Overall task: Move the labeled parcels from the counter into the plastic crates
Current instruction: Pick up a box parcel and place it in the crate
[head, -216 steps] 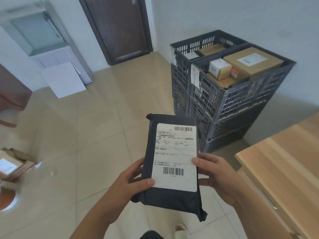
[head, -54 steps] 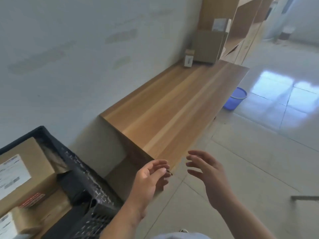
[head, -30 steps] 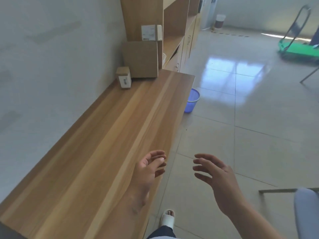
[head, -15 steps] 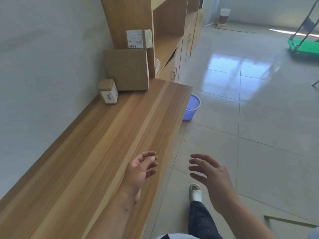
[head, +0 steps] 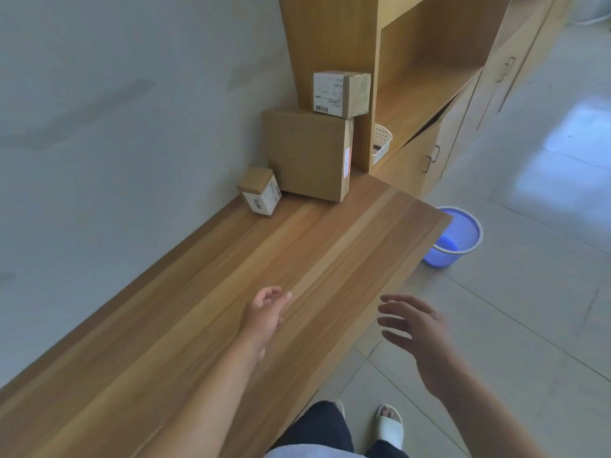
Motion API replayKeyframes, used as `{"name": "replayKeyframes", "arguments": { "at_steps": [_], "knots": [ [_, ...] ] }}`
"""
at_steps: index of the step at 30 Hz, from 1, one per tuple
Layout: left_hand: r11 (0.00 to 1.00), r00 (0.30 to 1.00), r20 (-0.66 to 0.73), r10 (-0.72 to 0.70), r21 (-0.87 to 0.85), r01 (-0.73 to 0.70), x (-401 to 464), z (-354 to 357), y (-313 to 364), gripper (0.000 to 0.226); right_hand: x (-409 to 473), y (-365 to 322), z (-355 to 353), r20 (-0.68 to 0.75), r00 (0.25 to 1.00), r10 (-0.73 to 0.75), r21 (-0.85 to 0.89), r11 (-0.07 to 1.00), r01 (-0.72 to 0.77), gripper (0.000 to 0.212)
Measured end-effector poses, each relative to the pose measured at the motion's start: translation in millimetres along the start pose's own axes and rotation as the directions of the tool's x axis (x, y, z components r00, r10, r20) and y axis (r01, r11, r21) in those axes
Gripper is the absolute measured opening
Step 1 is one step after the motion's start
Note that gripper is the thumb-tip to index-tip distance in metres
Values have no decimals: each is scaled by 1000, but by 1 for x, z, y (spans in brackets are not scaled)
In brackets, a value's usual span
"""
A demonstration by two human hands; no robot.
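Crates out of view. Label print on all parcels too blurred to read. Person cut off at frame bottom: dark trousers, one white slipper (head: 390, 424) plain, the other mostly hidden behind the leg.

White basket (head: 383, 140), slotted plastic, sits on the cabinet ledge, half hidden behind the shelf's upright panel; something dark inside, cannot tell what. Blue bin (head: 456, 238), round, perforated plastic, stands on the tiled floor just beside the counter's end; its near side hidden by the counter edge, contents unclear.

Three parcels at the far end of the counter (head: 231, 292), wood grain, smooth. Big box (head: 307, 155), plain brown cardboard, stands upright against the shelf unit, red-and-white sticker down its right edge. Top box (head: 342, 93), cube-shaped, white label with barcode, rests on the big box. Small box (head: 259, 191), tilted, barcode label facing the camera, just left of the big box near the wall.

Left hand (head: 266, 314) over the counter, grip released, fingers loosely curled, holding nothing. Right hand (head: 418, 328) past the counter's edge over the floor, grip released, fingers spread. Both well apart from the parcels.
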State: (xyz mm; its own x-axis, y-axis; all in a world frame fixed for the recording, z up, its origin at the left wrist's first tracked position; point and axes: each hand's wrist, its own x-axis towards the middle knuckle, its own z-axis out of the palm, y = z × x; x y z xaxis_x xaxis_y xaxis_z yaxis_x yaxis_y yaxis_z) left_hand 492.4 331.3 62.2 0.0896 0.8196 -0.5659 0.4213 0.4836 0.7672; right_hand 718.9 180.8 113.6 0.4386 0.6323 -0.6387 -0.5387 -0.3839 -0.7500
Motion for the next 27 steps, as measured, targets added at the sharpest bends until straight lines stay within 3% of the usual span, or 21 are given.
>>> {"name": "replayKeyframes", "arguments": {
  "at_steps": [5,8,10,13,16,21,25,27],
  "knots": [
    [995,991,-127,-37,82,48,85,-11,41,33,42,-28,2,53,998,20,-50,999,-17,13],
    [987,988,-149,-32,148,55,143,-7,75,63,62,-51,1,36,999,14,-82,997,-11,13],
    [983,983,-184,23,183,11,180,1,103,87,74,-67,-2,50,999,19,-109,994,-13,14],
    [927,931,-295,217,361,-102,237,4,146,97,94,-83,-2,86,992,88,-171,983,-72,18],
    [850,911,-334,241,527,-31,288,-4,177,112,117,-91,0,16,990,138,-192,973,-132,17],
    [838,923,-370,106,534,118,342,-20,188,105,144,-109,-4,-40,984,174,-202,963,-179,15],
    [787,922,-369,113,600,144,344,-24,182,91,158,-124,-11,-54,983,175,-200,963,-182,15],
    [827,912,-393,114,547,132,329,-23,179,89,165,-133,-13,-38,984,173,-202,963,-177,15]
  ]
}}
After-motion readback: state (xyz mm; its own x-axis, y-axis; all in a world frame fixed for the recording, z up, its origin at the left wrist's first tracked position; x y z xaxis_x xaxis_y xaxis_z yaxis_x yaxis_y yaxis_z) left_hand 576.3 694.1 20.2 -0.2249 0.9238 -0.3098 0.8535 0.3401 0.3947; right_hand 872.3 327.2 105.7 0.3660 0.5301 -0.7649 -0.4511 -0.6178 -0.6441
